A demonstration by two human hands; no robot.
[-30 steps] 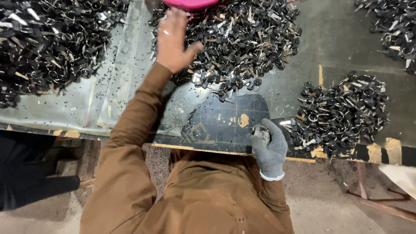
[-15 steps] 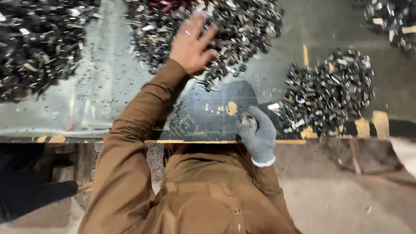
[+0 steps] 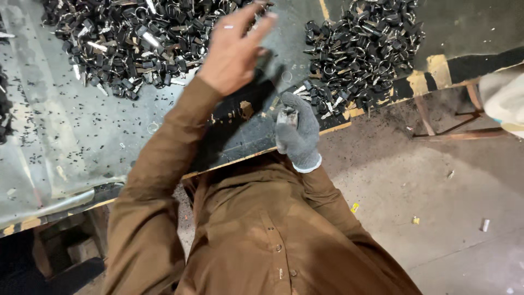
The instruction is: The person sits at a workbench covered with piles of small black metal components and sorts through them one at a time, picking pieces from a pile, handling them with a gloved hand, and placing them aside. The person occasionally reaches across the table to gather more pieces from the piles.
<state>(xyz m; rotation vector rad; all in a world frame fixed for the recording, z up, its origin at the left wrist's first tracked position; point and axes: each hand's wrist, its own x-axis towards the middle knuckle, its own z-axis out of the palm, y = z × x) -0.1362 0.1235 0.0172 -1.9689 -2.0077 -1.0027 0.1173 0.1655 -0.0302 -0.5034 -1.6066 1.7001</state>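
Item: desk [image 3: 82, 136], sheet-metal top, dull grey, scattered with small dark specks; front edge worn, yellow and black paint patches seen at the right end

Item: large heap of small black and silver metal parts [image 3: 136, 38], ring-shaped and tabbed pieces mixed, spread across the far left of the desk. A second heap [image 3: 360, 49] lay to the right, well apart from the first, its near fringe reaching close to the desk edge

Item: left hand [image 3: 232, 52], bare, raised over the gap between the heaps, fingers spread wide and blurred; nothing was seen held in it

Item: right hand [image 3: 297, 134], in a grey knit glove, closed round a small metal piece [image 3: 287, 117] at the front edge of the desk, just beside the fringe of the right heap. The piece was only partly shown above the glove

Item: loose single ring [image 3: 153, 127], apart from both heaps on bare metal

Item: concrete floor [image 3: 436, 218], with a few small scraps lying on it

Risks noted, as judgement: the bare hand was unprotected among sharp-edged parts, so a cut or scrape could have followed a careless sweep. The gloved hand worked right at the edge; a slackened grip could have sent the piece to the floor. Parts of the right heap's fringe could have been nudged off the same edge
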